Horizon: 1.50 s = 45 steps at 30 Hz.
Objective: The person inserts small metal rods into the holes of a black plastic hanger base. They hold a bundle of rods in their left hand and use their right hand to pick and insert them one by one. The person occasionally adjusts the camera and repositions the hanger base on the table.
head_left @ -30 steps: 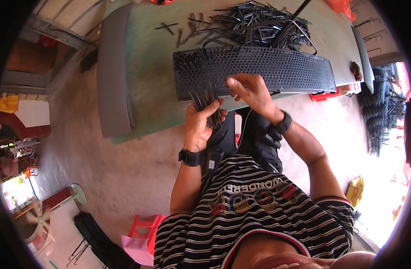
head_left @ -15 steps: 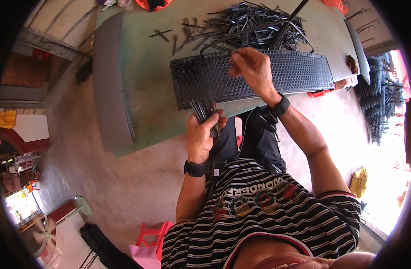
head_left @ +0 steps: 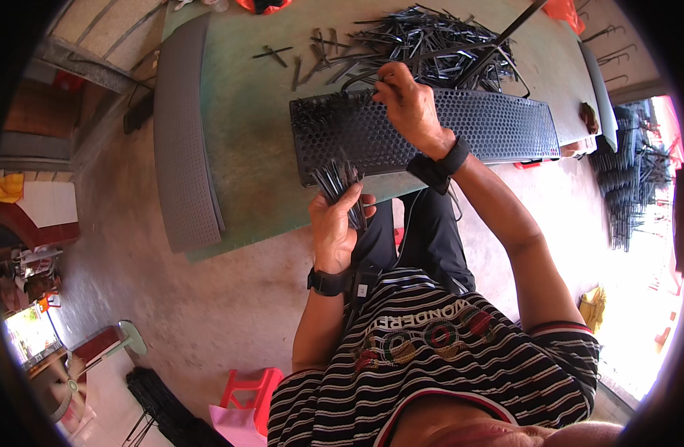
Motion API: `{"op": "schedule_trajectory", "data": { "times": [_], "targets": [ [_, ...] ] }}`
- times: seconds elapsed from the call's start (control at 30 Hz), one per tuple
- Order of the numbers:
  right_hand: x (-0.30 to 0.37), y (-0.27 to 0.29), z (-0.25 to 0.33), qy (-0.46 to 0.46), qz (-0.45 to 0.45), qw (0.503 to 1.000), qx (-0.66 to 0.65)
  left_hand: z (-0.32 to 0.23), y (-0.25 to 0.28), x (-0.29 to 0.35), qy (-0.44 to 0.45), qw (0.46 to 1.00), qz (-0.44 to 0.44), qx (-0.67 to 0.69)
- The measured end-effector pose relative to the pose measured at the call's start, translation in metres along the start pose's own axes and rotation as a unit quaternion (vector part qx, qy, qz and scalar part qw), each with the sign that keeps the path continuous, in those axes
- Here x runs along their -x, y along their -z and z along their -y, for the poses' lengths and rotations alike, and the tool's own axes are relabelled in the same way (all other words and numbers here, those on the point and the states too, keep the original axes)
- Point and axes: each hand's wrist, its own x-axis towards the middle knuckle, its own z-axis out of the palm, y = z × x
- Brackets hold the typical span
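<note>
A bunch of thin black metal strips (head_left: 328, 180) stands up out of my left hand (head_left: 334, 235), whose fingers are wrapped round it in front of the panel's near edge. My right hand (head_left: 414, 110) is pinched over the far edge of a black perforated panel (head_left: 491, 127), left of its middle; the fingers hide what is between them. Short black pieces (head_left: 319, 112) stick up from the panel's far left part. Behind the panel lies a big heap of similar black strips (head_left: 439, 45), with several loose ones (head_left: 297, 71) to its left.
The green table (head_left: 245, 156) carries the panel. A grey perforated sheet (head_left: 181, 141) lies along its left end. A black metal bar (head_left: 506, 37) slants over the heap. Stacked black metalwork (head_left: 629, 179) stands at the right, a red stool (head_left: 256, 387) and a fan (head_left: 73, 386) at the lower left.
My right hand has moved a little left and away from me, to the panel's far edge. My left hand keeps its grip on the strips. The whole view has shifted slightly.
</note>
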Motion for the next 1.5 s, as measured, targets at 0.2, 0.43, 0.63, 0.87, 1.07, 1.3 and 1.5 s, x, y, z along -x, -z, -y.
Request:
{"op": "schedule_trajectory", "data": {
  "times": [0.2,0.43,0.63,0.87,1.07,1.3,1.5],
  "targets": [
    [-0.010,0.002,0.005,0.115,0.067,0.975,0.180,0.000,0.000,0.001,-0.018,1.000,-0.004,-0.011],
    [0.019,0.013,0.035,-0.128,0.273,0.948,-0.100,0.000,-0.005,0.001,-0.017,0.998,0.045,-0.049],
    [0.007,0.021,0.042,-0.219,0.017,0.945,-0.241,0.007,-0.006,0.004,-0.045,0.998,0.044,0.000],
    [0.005,0.005,0.023,-0.041,-0.027,0.997,-0.052,0.004,-0.001,0.003,-0.040,0.999,0.003,0.031],
    [0.006,0.000,0.010,0.043,0.036,0.997,0.056,0.003,0.003,0.002,-0.042,0.999,-0.017,0.010],
    [0.004,0.006,0.030,0.010,0.137,0.976,0.167,0.000,0.002,0.002,-0.053,0.998,-0.029,0.033],
    [0.037,0.012,0.045,-0.195,0.284,0.928,-0.140,0.009,-0.001,0.000,-0.050,0.998,-0.003,0.027]
  ]
}}
